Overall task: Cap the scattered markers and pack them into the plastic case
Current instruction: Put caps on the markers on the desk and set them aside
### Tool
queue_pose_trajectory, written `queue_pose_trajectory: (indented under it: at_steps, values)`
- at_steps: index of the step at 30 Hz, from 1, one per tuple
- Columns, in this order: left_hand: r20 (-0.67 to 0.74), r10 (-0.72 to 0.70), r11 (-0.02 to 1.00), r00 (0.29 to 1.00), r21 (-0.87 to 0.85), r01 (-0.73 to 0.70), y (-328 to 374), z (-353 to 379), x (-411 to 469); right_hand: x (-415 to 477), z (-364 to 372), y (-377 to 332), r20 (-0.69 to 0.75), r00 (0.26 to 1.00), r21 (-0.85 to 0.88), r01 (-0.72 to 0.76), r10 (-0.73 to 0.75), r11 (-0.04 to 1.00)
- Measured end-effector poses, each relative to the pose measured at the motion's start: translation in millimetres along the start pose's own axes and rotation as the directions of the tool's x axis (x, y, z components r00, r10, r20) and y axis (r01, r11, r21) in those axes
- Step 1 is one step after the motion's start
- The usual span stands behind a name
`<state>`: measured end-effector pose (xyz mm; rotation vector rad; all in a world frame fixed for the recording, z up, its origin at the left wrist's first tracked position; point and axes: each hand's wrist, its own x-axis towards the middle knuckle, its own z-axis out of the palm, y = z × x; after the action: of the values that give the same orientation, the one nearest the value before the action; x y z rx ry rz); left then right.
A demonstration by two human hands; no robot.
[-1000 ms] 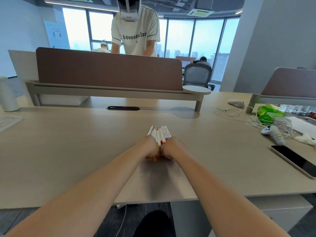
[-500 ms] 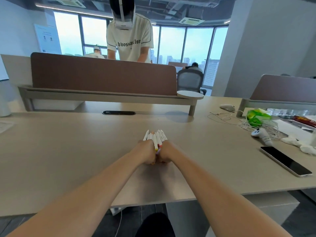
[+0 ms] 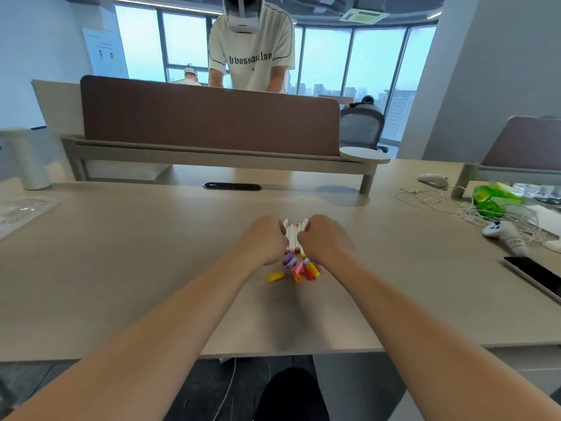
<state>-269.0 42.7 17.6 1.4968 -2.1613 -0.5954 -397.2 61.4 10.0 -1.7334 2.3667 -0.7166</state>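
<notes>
Squeezing markers (image 3: 293, 236) between curled left hand (image 3: 267, 240) and curled right hand (image 3: 327, 238), probably to align barrels. Caps (image 3: 301, 267) heaped loose just nearer on desk (image 3: 121, 268), handy for capping.

Daylight enters through the windows (image 3: 328, 59) at upper centre, bright and hazy. The desk (image 3: 121, 268) is evenly lit. A soft shadow lies beneath the round shelf (image 3: 364, 154). Straight edges bow toward the frame borders. The markers (image 3: 292, 238) at centre appear slightly blurred.
</notes>
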Motion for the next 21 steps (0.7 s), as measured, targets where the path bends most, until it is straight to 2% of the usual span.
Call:
queue_pose_trajectory:
  at_steps: [3,8,13,21]
  values:
    - [-0.114,-0.057,0.989,0.992,-0.146,0.04,-17.6,-13.1,8.9,9.6,10.3,-22.2,0.004,0.995,0.063,0.099,-0.099,0.993]
    - [-0.287,-0.206,0.953,0.936,-0.276,0.125,-61.3,-38.0,13.8,28.0,48.0,-66.2,0.074,0.965,0.13,0.241,-0.252,0.962]
    - [-0.336,-0.339,0.914,0.879,-0.337,0.224,-100.8,-54.4,0.8,21.9,75.2,-110.5,0.149,0.921,0.148,0.339,-0.36,0.929]
    - [-0.447,-0.455,0.869,0.77,-0.412,0.274,-140.0,-72.8,-75.8,-40.9,98.7,-155.6,0.204,0.865,0.192,0.423,-0.458,0.885]
